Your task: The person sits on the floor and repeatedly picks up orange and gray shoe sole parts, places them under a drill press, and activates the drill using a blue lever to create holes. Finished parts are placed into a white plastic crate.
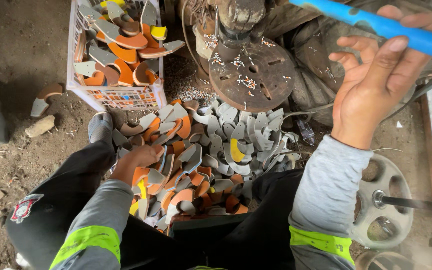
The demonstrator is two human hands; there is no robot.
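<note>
Seated over a heap of orange and grey curved offcuts (201, 160), left hand (135, 159) closing loosely on one piece, right hand (376, 80) half-open, fingers barely hooked round a blue lever (376, 25): likely to slip off, jerking the press above the rusty round die plate (252, 75).

Soft even daylight, mostly sharp
</note>
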